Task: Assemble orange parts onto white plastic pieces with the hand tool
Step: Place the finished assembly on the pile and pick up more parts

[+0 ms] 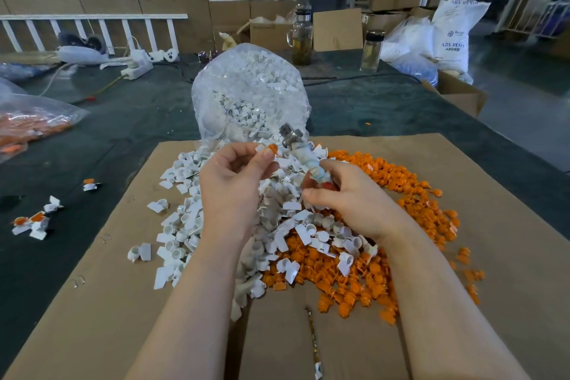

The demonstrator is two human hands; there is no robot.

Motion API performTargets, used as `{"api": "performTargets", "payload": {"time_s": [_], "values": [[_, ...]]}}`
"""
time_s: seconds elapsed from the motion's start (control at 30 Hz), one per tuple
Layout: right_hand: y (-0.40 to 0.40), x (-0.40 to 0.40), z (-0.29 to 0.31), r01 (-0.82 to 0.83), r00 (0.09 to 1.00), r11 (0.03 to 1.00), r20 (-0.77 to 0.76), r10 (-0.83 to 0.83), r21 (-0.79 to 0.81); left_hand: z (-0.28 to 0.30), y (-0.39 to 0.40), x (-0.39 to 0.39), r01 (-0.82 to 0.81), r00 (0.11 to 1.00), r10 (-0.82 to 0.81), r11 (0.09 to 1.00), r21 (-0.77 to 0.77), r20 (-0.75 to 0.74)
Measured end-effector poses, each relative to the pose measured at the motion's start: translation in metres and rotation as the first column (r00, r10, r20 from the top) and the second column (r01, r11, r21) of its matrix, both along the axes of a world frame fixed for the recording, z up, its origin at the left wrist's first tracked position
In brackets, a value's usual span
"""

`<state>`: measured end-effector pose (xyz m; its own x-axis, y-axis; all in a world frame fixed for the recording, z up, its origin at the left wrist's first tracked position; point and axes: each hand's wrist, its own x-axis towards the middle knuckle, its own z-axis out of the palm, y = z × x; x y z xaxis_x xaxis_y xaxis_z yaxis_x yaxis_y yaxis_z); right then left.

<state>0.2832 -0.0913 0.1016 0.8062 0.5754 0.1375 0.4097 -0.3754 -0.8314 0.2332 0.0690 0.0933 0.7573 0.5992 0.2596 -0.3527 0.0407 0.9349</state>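
Orange against white: the little orange part point(272, 149) sits on the white piece point(261, 148) that I pinch between thumb and fingertips of my left hand point(236, 177), held up above the heaps. Whether it is pushed fully home I cannot tell; it looks perched on top, so I judge this one still needs pressing. My right hand point(345, 197) is curled round the wrapped handle of the hand tool point(303, 153), whose metal head points up and away, just beside the piece and not touching it.

Below my hands lie the loose white pieces point(185, 225), spilled from a clear bag point(246, 86), and to the right a wide pile of orange parts point(385, 182), all on a sheet of cardboard point(117, 287) laid over the bench point(138, 108). Off to my left a few finished pieces point(30, 224) rest on the bench, and a second bag point(34, 126) of orange stock sits farther back. By that count very little is done and nearly everything is left.

Both forearms reach forward from the bottom of the view, wrists raised, left hand slightly higher and farther out than the right.
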Motion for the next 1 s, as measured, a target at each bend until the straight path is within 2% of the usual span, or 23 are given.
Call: {"api": "performTargets", "payload": {"time_s": [0.17, 0.3, 0.77, 0.9, 1.0], "values": [[-0.002, -0.002, 0.003, -0.070, 0.997, 0.992, -0.021, 0.068, -0.105, -0.001, 0.003, 0.000, 0.039, 0.999, -0.038, 0.998, -0.043, 0.034], [-0.002, -0.002, 0.003, -0.087, 0.996, 0.989, -0.001, 0.087, -0.122, -0.001, 0.004, 0.000, 0.063, 0.997, -0.060, 0.997, -0.053, 0.044], [0.009, 0.001, -0.009, 0.012, 0.981, 0.985, 0.193, 0.021, -0.171, -0.003, 0.007, 0.000, 0.073, 0.996, -0.067, 0.993, -0.092, 0.064], [0.011, -0.001, -0.009, 0.022, 0.973, 0.990, 0.232, 0.011, -0.140, -0.001, 0.007, -0.002, 0.093, 0.995, -0.084, 0.984, -0.151, 0.059], [0.011, -0.002, -0.010, 0.110, 0.955, 0.988, 0.288, -0.075, -0.104, 0.003, 0.018, -0.005, 0.033, 0.997, -0.009, 0.955, -0.294, 0.083]]}}
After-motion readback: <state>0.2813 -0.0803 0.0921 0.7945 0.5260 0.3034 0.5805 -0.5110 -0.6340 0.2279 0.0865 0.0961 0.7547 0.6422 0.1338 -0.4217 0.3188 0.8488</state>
